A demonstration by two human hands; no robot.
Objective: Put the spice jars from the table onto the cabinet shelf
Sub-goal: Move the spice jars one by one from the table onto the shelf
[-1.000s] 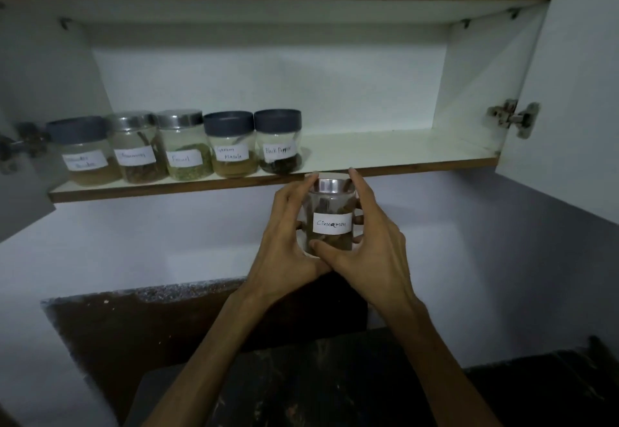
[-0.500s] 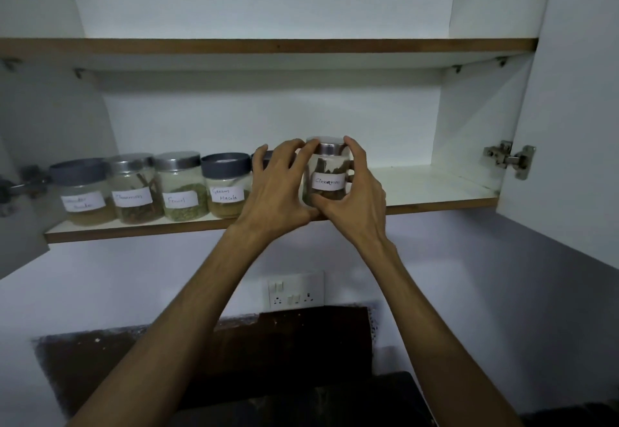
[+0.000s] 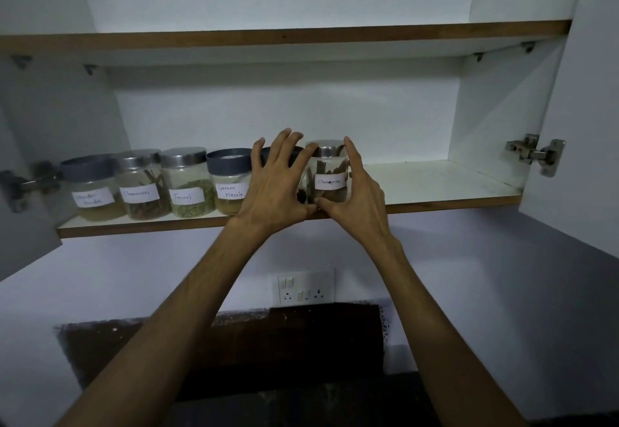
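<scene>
On the lower cabinet shelf (image 3: pixel 435 180), near its front edge and about midway along, a clear glass jar with a silver metal lid and a white label reading "Cinnamon" (image 3: pixel 327 177) is standing upright, brown bark sticks showing inside it. Both hands are cupping it: the left hand (image 3: pixel 273 188) is lying against its left side with fingers spread and nearly straight, fingertips reaching the lid, and the right hand (image 3: pixel 360 198) is curling round its right side, forefinger up beside the lid and thumb at the base. The two thumbs are meeting below the jar at the shelf's brown edge.

To the left, five more jars are standing in a row along the shelf, six jars in all. From the far left: a grey-lidded jar holding pale powder, its label too blurred to read (image 3: pixel 92 188); a silver-lidded jar of brown sticks (image 3: pixel 142 185); a silver-lidded jar marked "Fennel" holding green seeds (image 3: pixel 187 183); a grey-lidded jar marked "Garam Masala" holding tan powder (image 3: pixel 229 182); and a dark-lidded jar (image 3: pixel 294 152) mostly hidden behind the left hand, its contents not visible.

Below, a white wall socket plate (image 3: pixel 306 286) is sitting on the wall between the forearms.
</scene>
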